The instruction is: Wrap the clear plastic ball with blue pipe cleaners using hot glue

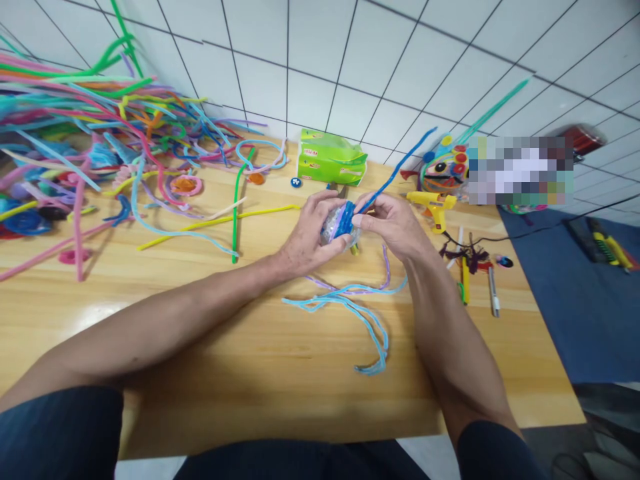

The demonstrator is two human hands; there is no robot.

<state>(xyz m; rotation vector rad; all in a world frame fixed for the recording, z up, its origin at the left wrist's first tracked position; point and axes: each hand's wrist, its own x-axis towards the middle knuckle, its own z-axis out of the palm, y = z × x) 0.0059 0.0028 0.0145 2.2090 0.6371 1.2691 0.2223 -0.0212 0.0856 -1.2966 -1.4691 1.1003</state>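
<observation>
My left hand [313,230] is closed around a clear plastic bottle [327,231] with blue and purple strands wrapped about its middle. A blue pipe cleaner [400,165] runs from the wrapping up to the right, and my right hand [387,223] pinches it close to the bottle. How far the bottle extends behind my fingers is hidden. Just below both hands, light blue pipe cleaners [345,298] and a purple one [387,267] lie loose on the table.
A large heap of coloured pipe cleaners [90,133] fills the left. Behind my hands stands a green tissue pack [330,157]. To the right are a yellow glue gun [434,208], its black cord [540,232] and a pen [494,292]. A tiled wall [320,60] bounds the table [240,373].
</observation>
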